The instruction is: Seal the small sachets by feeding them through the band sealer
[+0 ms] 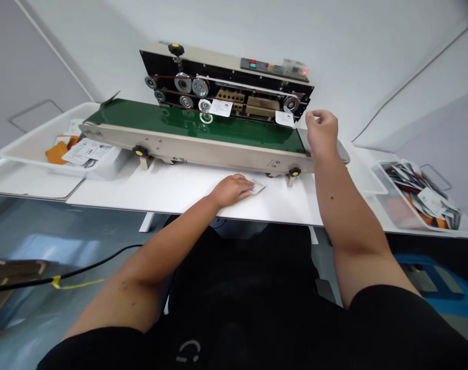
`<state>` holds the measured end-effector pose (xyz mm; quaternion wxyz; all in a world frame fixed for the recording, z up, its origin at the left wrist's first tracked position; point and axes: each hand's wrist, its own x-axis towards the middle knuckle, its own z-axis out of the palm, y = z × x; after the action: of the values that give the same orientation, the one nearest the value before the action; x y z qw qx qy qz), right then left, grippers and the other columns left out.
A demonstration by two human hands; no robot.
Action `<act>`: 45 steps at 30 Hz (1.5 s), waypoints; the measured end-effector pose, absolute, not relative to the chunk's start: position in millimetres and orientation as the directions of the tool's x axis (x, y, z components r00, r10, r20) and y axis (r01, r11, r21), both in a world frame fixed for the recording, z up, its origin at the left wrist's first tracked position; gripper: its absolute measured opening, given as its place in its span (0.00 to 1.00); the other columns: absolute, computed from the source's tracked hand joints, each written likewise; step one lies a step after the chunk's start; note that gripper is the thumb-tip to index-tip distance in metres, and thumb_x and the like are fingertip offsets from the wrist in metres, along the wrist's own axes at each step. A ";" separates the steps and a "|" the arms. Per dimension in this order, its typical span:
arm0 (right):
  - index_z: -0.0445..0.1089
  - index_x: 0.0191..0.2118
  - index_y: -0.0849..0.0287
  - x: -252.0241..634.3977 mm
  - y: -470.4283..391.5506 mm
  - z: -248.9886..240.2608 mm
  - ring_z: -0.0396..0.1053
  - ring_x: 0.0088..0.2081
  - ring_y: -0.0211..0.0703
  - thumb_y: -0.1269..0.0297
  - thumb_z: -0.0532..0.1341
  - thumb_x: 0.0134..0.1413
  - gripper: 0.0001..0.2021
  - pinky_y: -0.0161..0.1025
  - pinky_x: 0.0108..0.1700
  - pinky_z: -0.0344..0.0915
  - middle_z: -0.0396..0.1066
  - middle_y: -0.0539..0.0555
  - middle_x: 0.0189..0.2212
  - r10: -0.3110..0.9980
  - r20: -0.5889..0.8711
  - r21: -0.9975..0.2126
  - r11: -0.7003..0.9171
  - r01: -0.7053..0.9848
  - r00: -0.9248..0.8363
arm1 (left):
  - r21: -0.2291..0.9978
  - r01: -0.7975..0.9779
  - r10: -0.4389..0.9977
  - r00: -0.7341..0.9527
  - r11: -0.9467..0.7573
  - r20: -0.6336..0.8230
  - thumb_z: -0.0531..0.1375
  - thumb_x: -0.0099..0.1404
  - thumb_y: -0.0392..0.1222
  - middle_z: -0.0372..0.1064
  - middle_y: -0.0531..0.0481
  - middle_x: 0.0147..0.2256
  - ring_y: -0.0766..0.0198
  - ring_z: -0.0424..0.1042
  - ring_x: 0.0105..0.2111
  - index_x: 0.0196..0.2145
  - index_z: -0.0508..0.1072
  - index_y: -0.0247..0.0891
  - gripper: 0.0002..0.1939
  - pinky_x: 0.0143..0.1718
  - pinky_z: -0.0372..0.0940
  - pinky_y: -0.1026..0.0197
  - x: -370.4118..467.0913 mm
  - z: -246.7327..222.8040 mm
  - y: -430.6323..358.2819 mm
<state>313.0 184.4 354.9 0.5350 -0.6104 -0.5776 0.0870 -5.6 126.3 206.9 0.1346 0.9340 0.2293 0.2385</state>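
My left hand [232, 190] rests low over the white table, its fingers closed on a small white packet [257, 188]. At the right end of the sealing machine [226, 67], my right hand [322, 126] is raised with its fingers curled together; whatever they may hold is too small to make out. Just left of that hand, a white packet [285, 118] sits at the machine's inlet. Another white packet [221, 108] hangs farther left along the machine, above the green conveyor belt [141, 117].
At the left stands a white bin [52, 167] with white and orange packets. A clear bin [398, 208] at the right holds many dark, white and orange packets. The table's front edge [195, 211] runs before my body. A black cable [83, 268] crosses at lower left.
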 end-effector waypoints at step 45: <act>0.74 0.34 0.56 340.6 183.0 361.2 0.76 0.33 0.43 0.67 0.71 0.55 0.05 0.45 0.35 0.77 0.75 0.53 0.32 0.851 0.247 -0.968 0.197 0.154 0.464 | 0.875 0.150 0.791 0.516 -0.460 0.327 0.65 0.67 0.52 0.78 0.46 0.37 0.63 0.76 0.34 0.43 0.76 0.37 0.16 0.38 0.70 0.61 -11.7 206.7 133.1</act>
<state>340.6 183.0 361.2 0.6366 -0.5716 -0.4395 0.2736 -11.7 133.1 206.7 0.4184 0.7636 0.3083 0.3832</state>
